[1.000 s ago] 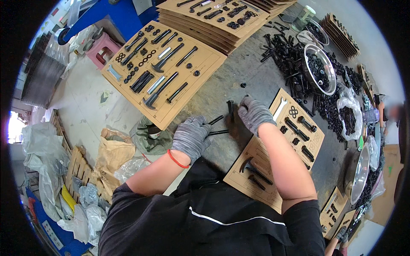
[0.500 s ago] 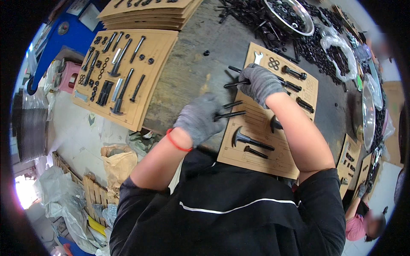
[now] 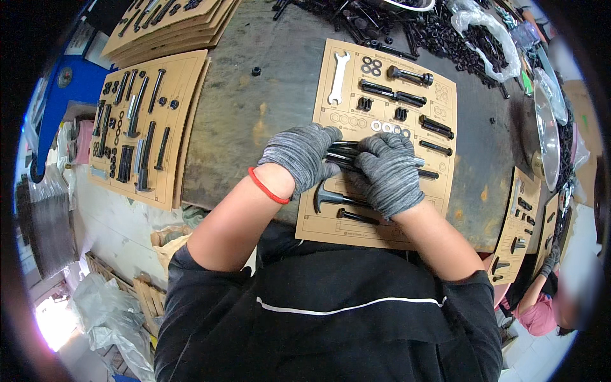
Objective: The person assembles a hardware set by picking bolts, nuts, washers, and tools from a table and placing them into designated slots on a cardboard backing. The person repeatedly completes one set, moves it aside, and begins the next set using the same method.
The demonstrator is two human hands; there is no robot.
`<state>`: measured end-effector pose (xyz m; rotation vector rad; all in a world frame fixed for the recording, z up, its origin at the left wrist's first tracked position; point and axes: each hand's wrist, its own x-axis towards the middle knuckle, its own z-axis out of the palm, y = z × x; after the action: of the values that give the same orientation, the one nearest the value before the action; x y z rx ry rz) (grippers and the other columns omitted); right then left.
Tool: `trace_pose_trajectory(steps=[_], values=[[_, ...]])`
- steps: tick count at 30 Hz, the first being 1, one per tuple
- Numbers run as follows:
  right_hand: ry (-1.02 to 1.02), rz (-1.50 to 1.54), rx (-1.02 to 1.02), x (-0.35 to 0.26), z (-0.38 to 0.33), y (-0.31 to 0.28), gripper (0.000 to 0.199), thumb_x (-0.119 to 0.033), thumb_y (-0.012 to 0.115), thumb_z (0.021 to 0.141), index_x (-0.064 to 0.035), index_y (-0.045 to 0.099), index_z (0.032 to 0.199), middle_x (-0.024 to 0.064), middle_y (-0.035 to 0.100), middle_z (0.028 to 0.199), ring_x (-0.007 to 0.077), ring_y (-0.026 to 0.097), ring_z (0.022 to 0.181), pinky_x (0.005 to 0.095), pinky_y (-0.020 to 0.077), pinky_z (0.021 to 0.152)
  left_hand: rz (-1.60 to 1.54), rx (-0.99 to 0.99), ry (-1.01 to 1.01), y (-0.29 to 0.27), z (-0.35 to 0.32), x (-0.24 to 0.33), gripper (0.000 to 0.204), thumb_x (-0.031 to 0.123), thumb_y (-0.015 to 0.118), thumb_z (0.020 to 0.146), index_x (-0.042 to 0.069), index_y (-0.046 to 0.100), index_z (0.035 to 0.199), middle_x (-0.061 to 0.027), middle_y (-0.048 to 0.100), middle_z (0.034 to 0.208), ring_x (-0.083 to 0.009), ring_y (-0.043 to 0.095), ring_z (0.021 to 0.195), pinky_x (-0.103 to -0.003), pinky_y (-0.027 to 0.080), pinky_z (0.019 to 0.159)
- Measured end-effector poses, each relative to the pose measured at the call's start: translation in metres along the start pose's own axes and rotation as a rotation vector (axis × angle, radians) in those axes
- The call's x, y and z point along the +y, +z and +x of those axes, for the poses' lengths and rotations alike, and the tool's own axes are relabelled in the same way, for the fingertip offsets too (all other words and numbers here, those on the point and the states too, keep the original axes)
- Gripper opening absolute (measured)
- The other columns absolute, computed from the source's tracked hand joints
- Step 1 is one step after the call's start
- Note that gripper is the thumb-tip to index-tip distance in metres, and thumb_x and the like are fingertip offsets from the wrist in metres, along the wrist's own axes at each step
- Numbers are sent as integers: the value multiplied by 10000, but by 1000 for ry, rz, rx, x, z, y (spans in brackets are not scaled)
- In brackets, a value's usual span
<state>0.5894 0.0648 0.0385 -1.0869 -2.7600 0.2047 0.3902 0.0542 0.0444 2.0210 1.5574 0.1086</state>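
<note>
My grey-gloved left hand (image 3: pixel 299 158) and right hand (image 3: pixel 390 173) are close together above a tan cardboard board (image 3: pixel 382 235). Both are closed round a small bunch of long black bolts (image 3: pixel 342 153) lying across between them; their far ends are hidden by my right fingers. Below my hands, a black T-headed tool like a small hammer (image 3: pixel 331 197) rests on the board, partly covered by my right hand, with a black bolt (image 3: pixel 356 217) beside it. Farther up the board lie a silver open-ended spanner (image 3: pixel 339 77), black rings (image 3: pixel 372 65), pale washers (image 3: pixel 387 127) and several thick black bolts (image 3: pixel 409 76).
Filled cardboard boards (image 3: pixel 184 95) are stacked at the left, with another stack (image 3: pixel 210 25) behind. Loose black bolts and nuts (image 3: pixel 407 32) are heaped at the back right, near a plastic bag (image 3: pixel 506 48) and a metal bowl (image 3: pixel 545 134). A co-worker's gloved hand (image 3: pixel 548 261) shows far right.
My hands were apart, each holding black bolts; now they have come together over the board with the bolts between them. My right hand moved down from the spanner's end. The view has shifted.
</note>
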Motion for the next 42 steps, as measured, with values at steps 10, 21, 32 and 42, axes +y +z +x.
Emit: trace_pose_trajectory(steps=[10,21,32,42], values=[[223,-22,-49,18,-17,3,368,-320,752,651,-133,646,950,70,451,1344,347,336,1281,512,262,1032,-17,-2,-20,11,3,6,453,271,681,756,84,562,1152,-160,622,1026,-322,608,937,-393,494,817],[130,373,73,-9,-108,-11,189,-183,710,713,-53,637,829,113,568,716,284,572,667,384,463,600,123,491,385,54,-73,30,293,300,784,587,196,679,840,-116,476,1334,-406,242,1329,-512,210,1073],[95,373,68,-14,-126,6,159,-179,667,724,-70,643,837,99,585,743,280,580,685,397,461,606,148,446,317,73,-83,43,393,287,792,575,207,650,933,-92,503,1274,-426,322,1264,-542,267,1038],[329,193,423,117,-162,-64,241,-169,667,776,-22,624,962,166,615,895,340,595,863,410,473,785,195,781,58,23,-29,-10,504,326,675,779,46,539,1175,-164,448,1309,-386,315,1295,-495,254,1061]])
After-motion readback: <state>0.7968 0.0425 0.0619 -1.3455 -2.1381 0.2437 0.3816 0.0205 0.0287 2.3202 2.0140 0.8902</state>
